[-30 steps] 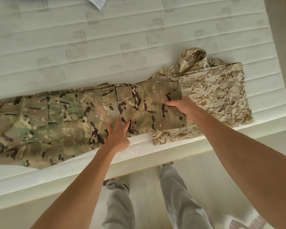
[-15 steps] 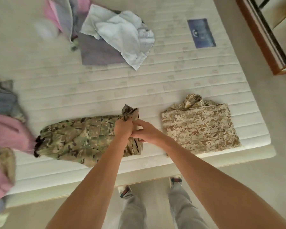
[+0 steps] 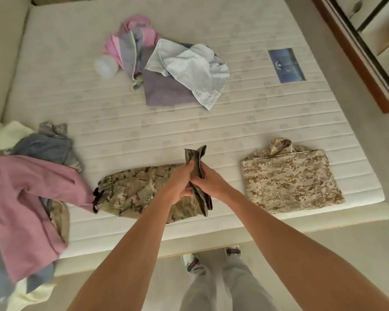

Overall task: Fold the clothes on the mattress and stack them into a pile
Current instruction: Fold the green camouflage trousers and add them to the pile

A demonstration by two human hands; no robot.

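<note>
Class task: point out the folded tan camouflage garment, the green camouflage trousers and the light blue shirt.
folded tan camouflage garment (image 3: 292,178), head view, centre panel.
green camouflage trousers (image 3: 133,191), head view, flat leg.
light blue shirt (image 3: 193,68), head view, crumpled middle.

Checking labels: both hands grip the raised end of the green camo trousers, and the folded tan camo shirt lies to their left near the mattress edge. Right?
One slip: the folded tan camo shirt lies to the right of the hands, not the left, as the head view shows. The left hand and right hand do both grip the raised end of the green camo trousers, near the mattress edge.
</note>
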